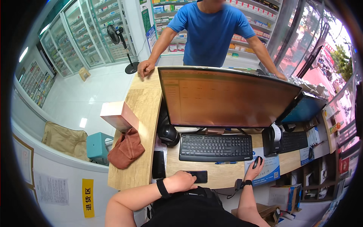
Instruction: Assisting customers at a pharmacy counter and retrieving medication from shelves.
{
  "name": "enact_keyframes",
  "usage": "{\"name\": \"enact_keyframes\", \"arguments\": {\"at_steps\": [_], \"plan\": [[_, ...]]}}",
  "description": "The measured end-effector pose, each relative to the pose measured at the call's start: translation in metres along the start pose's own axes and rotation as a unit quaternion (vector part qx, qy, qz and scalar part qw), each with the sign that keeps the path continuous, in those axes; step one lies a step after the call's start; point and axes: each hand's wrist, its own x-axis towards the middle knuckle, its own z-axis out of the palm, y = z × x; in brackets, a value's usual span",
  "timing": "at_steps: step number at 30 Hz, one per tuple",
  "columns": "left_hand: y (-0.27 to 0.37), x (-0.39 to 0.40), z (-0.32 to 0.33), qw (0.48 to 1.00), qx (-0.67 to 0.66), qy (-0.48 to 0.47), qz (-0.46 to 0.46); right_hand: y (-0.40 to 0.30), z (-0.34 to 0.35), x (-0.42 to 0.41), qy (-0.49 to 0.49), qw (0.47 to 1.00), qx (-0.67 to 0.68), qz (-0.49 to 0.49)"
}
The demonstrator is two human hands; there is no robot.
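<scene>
My right hand (255,169) rests over a black computer mouse (257,161) on a blue-and-white printed mouse pad (272,167). At the desk's front edge lies my left hand (181,181), its fingers at the near edge of a dark smartphone (200,176); whether it grips anything is unclear. Between and beyond my hands sits a black Lenovo keyboard (216,147), with a blue pen (226,163) along its near side. Behind the keyboard stands a large monitor (227,99) with an orange-tinted screen. Left of the smartphone is another dark device (158,164), lying flat.
A person in a blue shirt (212,34) leans on the counter behind the monitor. Left are a reddish-brown cloth (127,149) and a pink-and-white box (120,115). A black scanner-like device (168,134), a receipt printer (270,142) and a second monitor (303,107) flank the keyboard.
</scene>
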Motion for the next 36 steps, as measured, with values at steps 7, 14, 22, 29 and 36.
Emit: {"name": "enact_keyframes", "arguments": {"at_steps": [7,14,22,29,36], "plan": [[0.0025,-0.0028,-0.0009,1.000,0.009,0.022,0.000,0.0038,0.0008,-0.0019,0.015,1.000,-0.006,0.006],[0.0012,-0.0034,0.0036,0.999,0.017,0.041,0.005,-0.0041,-0.0032,-0.0003,0.015,1.000,-0.003,0.020],[0.0004,-0.0040,0.0058,0.999,0.007,0.047,0.008,0.0001,-0.0010,-0.0020,0.027,0.999,-0.009,0.023],[0.0017,-0.0046,0.0026,0.999,0.010,0.046,0.009,0.0018,-0.0013,-0.0020,0.029,0.999,-0.012,0.016],[0.0014,-0.0035,0.0044,0.999,0.017,0.049,0.007,0.0020,-0.0001,-0.0015,0.028,0.999,-0.013,0.016]]}}
